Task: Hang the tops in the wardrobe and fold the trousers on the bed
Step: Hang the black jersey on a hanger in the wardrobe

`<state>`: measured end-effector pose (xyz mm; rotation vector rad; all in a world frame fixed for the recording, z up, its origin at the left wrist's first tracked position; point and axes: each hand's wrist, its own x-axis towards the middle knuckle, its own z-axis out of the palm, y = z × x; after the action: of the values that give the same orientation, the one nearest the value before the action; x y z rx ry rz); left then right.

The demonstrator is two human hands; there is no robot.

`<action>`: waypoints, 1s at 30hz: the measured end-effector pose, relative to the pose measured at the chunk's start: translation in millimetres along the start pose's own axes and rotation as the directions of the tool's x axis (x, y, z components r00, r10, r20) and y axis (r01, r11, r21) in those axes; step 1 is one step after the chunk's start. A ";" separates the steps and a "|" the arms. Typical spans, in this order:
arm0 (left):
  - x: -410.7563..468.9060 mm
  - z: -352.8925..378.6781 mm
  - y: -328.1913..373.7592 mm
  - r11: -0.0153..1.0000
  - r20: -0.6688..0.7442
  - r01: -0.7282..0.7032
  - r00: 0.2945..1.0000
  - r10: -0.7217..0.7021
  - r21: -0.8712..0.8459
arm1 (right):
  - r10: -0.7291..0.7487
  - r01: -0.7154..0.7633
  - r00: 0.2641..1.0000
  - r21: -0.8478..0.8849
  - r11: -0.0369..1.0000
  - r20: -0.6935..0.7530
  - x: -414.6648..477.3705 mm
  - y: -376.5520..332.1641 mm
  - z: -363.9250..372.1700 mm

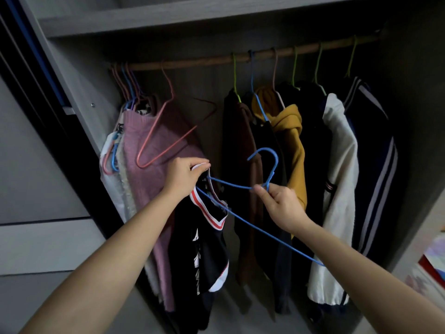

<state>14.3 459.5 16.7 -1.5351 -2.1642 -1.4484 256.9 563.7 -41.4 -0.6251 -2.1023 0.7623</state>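
The left grip [186, 175] pinches the top [207, 249], and the right grip [279, 203] holds the hanger [273, 162], whose left end pokes into it.

The left end of the hanger [272, 175] goes into the neck of the black top [212, 249], and I cannot see it in there. Its long bottom wire slips behind the right arm [361, 273]. That arm and the left arm [108, 249] both run off the bottom edge. The left hand [185, 174] covers part of the top's white neck band. White marks run down the top, but folds hide most of them. Its bottom is lost in the dark. Under the rail [204, 60], the dark clothes [313, 141] blur into one black lump. At the right edge, some bright things [433, 261] are cut off and fuzzy. I cannot tell what they are.
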 end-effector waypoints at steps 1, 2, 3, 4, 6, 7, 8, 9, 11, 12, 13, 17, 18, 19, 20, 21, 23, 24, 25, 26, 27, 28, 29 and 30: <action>2.4 -0.5 2.4 0.999 0.010 0.016 1.000 -0.015 -0.051 | 0.020 -0.016 0.997 -0.058 0.998 0.077 -1.9 2.3 3.4; 4.4 -1.2 3.7 0.997 0.011 0.018 1.000 -0.017 -0.081 | 0.049 -0.026 0.984 -0.134 0.991 0.171 -3.2 4.3 5.5; 5.9 -2.1 4.3 0.996 0.008 0.010 1.000 -0.009 -0.088 | 0.072 -0.025 0.967 -0.192 0.981 0.243 -3.5 6.0 6.1; 7.5 -3.2 3.8 0.997 0.012 0.004 1.000 -0.003 -0.077 | 0.083 -0.024 0.958 -0.213 0.977 0.274 -2.7 6.8 5.2; 8.8 -5.5 -0.3 0.999 0.052 0.032 0.998 -0.030 -0.034 | 0.063 -0.026 0.968 -0.152 0.988 0.242 0.5 6.1 -0.4; 8.2 -6.3 -3.6 0.999 0.071 0.052 0.996 -0.052 0.002 | 0.049 -0.031 0.977 -0.093 0.995 0.207 2.0 3.7 -4.9; 6.8 -6.9 -7.4 0.997 0.077 0.060 0.995 -0.065 0.056 | 0.042 -0.035 0.983 -0.037 0.999 0.181 3.7 0.7 -9.6; 4.2 -7.8 -11.4 0.991 0.071 0.054 0.995 -0.063 0.124 | 0.031 -0.031 0.984 -0.003 1.000 0.174 5.7 -2.9 -14.0; -2.6 -10.0 -19.0 0.968 0.056 0.010 0.998 -0.025 0.251 | -0.007 0.004 0.983 0.017 1.000 0.182 8.5 -8.0 -20.2; -5.9 -11.1 -22.2 0.957 0.060 -0.015 0.998 -0.002 0.289 | -0.028 0.023 0.983 0.030 0.999 0.180 8.7 -9.6 -22.8; -8.9 -12.2 -24.2 0.949 0.072 -0.035 0.997 0.013 0.312 | -0.041 0.034 0.985 0.045 0.998 0.166 8.7 -10.3 -25.6; -12.6 -16.4 -20.5 0.919 0.054 -0.129 0.992 0.117 0.374 | -0.030 0.019 0.994 0.108 0.994 0.104 10.6 -1.6 -31.3; -12.0 -18.0 -18.9 0.906 0.025 -0.154 0.987 0.157 0.395 | -0.015 -0.001 0.992 0.124 0.992 0.126 10.5 1.4 -31.3; -11.0 -20.0 -17.9 0.890 0.004 -0.163 0.984 0.178 0.426 | -0.006 -0.013 0.986 0.115 0.993 0.167 10.3 3.6 -30.8; -9.8 -21.5 -17.4 0.869 0.000 -0.163 0.983 0.185 0.467 | -0.007 -0.009 0.977 0.076 0.997 0.214 9.4 5.0 -29.5; -9.1 -22.1 -17.7 0.844 0.009 -0.161 0.983 0.182 0.512 | -0.012 0.007 0.969 0.018 1.000 0.247 8.8 5.7 -28.0; -9.7 -21.5 -18.6 0.816 0.033 -0.146 0.987 0.155 0.559 | -0.020 0.023 0.975 -0.009 1.000 0.222 8.9 6.1 -26.5; -10.2 -21.2 -18.7 0.818 0.036 -0.137 0.989 0.141 0.558 | -0.011 0.005 0.984 0.033 0.999 0.177 9.6 5.4 -26.9; -10.8 -20.9 -18.9 0.826 0.029 -0.131 0.990 0.138 0.548 | -0.006 -0.005 0.991 0.081 0.997 0.134 10.7 4.3 -27.8; -11.4 -20.6 -18.6 0.838 0.017 -0.132 0.989 0.145 0.529 | -0.010 -0.002 0.994 0.112 0.994 0.109 12.1 2.9 -27.7; -11.9 -19.7 -18.2 0.854 0.010 -0.143 0.987 0.160 0.501 | -0.021 0.008 0.994 0.122 0.993 0.103 13.1 1.4 -26.0; -11.8 -18.1 -17.2 0.875 0.013 -0.161 0.985 0.174 0.457 | -0.036 0.022 0.993 0.123 0.992 0.112 13.4 -0.4 -22.5; -11.7 -15.3 -15.4 0.899 0.026 -0.180 0.982 0.186 0.398 | -0.049 0.035 0.991 0.121 0.992 0.123 12.4 -2.0 -16.5; -11.8 -10.8 -11.4 0.923 0.040 -0.193 0.981 0.191 0.333 | -0.059 0.045 0.990 0.112 0.993 0.129 10.4 -3.8 -8.9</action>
<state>6.7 443.2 8.6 -1.5703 -2.0608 -0.9561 257.6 570.5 -28.9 -0.4698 -2.1716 0.9034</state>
